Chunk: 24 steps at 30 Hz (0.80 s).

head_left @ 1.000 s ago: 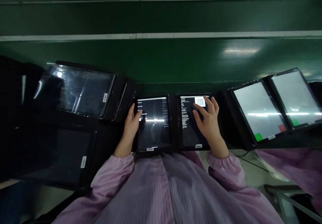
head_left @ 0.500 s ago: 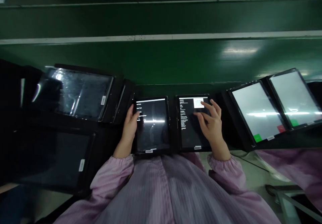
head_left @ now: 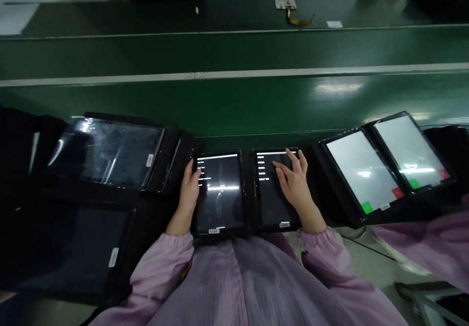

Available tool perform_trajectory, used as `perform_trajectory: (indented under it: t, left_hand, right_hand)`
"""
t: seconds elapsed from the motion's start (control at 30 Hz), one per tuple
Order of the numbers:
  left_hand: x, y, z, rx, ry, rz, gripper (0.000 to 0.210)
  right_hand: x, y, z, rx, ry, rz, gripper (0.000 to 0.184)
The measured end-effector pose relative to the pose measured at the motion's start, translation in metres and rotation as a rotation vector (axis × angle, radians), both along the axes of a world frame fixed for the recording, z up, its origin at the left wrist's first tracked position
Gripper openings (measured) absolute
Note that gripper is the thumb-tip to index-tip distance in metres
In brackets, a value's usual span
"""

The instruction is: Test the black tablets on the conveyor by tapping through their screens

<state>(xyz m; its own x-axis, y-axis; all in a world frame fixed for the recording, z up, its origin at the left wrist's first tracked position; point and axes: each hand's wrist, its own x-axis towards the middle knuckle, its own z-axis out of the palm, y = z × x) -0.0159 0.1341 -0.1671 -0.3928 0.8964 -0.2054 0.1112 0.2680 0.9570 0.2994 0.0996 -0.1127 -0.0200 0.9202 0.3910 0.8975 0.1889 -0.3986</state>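
Two black tablets lie side by side in front of me. My left hand (head_left: 189, 189) grips the left edge of the left tablet (head_left: 222, 206), thumb on the front near its menu lines and the other fingers partly hidden at the edge. That screen is dark with white text and glare across it. Over the right tablet (head_left: 271, 196), my right hand (head_left: 295, 182) is held with fingers apart and the index finger reaching toward a short list of white lines. It holds nothing. I cannot tell whether the fingertip touches the glass.
At right, two tablets (head_left: 366, 169) (head_left: 408, 147) show white screens with green and red corners. Dark tablets (head_left: 113, 147) (head_left: 69, 248) lie at left. A green bench (head_left: 234, 106) runs behind; a ribbon cable (head_left: 300, 22) lies farther back. Another person's sleeve (head_left: 432, 238) is at right.
The right tablet's screen went from dense text with a white code square to a short list. My right index finger moved away from where the code was. The view tilted upward.
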Motion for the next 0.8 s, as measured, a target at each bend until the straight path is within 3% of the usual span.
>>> perform_trajectory:
  t: [0.13,0.5,0.8]
  left_hand:
    - [-0.002,0.002,-0.004,-0.009,0.044,-0.007,0.047]
    - [0.003,0.013,0.006,-0.050,0.090,0.043,0.038]
    - [-0.002,-0.009,0.007,-0.038,-0.006,0.015,0.039]
  right_hand:
    - [0.001,-0.002,0.005,0.061,0.030,-0.032,0.045]
    - [0.010,-0.036,0.026,0.105,0.080,-0.056,0.039]
    - [0.004,-0.040,0.016,0.016,0.011,-0.017,0.036]
